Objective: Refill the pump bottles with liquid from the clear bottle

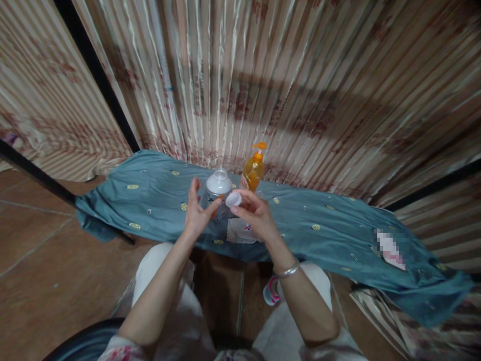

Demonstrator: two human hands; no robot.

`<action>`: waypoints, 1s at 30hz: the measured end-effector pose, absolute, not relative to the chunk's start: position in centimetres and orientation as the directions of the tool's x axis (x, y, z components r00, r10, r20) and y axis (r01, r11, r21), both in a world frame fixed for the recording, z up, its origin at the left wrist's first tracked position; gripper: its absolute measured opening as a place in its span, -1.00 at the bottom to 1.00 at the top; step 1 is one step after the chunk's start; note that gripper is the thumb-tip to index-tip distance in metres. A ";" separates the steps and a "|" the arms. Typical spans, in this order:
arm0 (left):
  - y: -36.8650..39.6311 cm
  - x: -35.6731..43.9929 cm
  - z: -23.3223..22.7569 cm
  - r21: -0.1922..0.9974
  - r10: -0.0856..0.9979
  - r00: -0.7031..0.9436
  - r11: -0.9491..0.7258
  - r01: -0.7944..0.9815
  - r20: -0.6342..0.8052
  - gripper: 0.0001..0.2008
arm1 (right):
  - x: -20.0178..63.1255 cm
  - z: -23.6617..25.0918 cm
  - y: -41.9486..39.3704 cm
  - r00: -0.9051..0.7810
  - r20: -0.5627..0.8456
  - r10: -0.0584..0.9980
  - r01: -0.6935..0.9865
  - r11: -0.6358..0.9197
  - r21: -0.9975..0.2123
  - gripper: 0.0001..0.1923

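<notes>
My left hand [199, 210] is open beside a clear plastic bottle [219, 183], its thumb and fingers spread. I cannot tell whether the thumb touches the bottle. The bottle stands upright with its neck uncovered, and something whitish shows in its upper part. Between the fingers and thumb of my right hand [257, 213] is a round white cap [233, 199], held just right of the bottle. Behind that hand stands a pump bottle [252, 173] of orange liquid with an orange pump head. A white cloth or packet [240, 231] lies partly hidden under my right hand.
A teal cloth with yellow pineapple prints [311, 210] covers the long narrow table. On its right end lies a blurred flat item [390, 249]. Striped curtains [240, 90] hang close behind, and black poles [99, 75] stand at the sides. My knees are against the near edge.
</notes>
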State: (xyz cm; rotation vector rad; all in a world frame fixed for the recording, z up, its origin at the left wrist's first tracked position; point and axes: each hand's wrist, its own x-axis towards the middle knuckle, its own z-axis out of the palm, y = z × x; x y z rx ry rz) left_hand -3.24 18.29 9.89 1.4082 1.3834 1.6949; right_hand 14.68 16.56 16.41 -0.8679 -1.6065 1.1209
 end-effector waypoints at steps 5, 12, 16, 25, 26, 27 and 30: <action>12.1 -2.2 9.7 0.976 0.973 -0.071 -0.217 0.018 0.218 -0.33 | 13.5 11.0 12.5 -0.137 0.285 0.949 0.004 0.288 -0.958 -0.51; 10.5 -2.5 7.4 0.998 0.985 -0.163 -0.066 -0.007 0.064 -0.46 | 10.5 7.7 11.1 -0.100 0.298 0.949 0.116 0.309 -0.944 -0.57; 12.1 -5.2 5.2 0.997 0.953 -0.294 -0.056 0.055 0.070 -0.46 | 9.7 5.8 10.7 -0.088 0.273 0.958 0.192 0.285 -0.939 -0.24; 19.3 -10.2 1.1 0.815 0.898 -0.380 0.042 0.579 0.224 -0.58 | 6.7 5.0 18.7 0.104 0.207 0.973 0.293 0.169 -0.941 0.27; 19.6 -10.1 0.8 0.805 0.901 -0.371 0.045 0.591 0.223 -0.58 | 6.3 5.2 19.7 0.119 0.206 0.971 0.297 0.163 -0.941 0.30; 19.8 -9.9 0.5 0.800 0.905 -0.363 0.045 0.598 0.220 -0.58 | 5.9 5.4 20.6 0.133 0.207 0.969 0.302 0.159 -0.940 0.31; 20.0 -9.5 -0.4 0.781 0.917 -0.341 0.055 0.623 0.207 -0.57 | 5.3 5.8 22.3 0.174 0.211 0.962 0.316 0.148 -0.937 0.27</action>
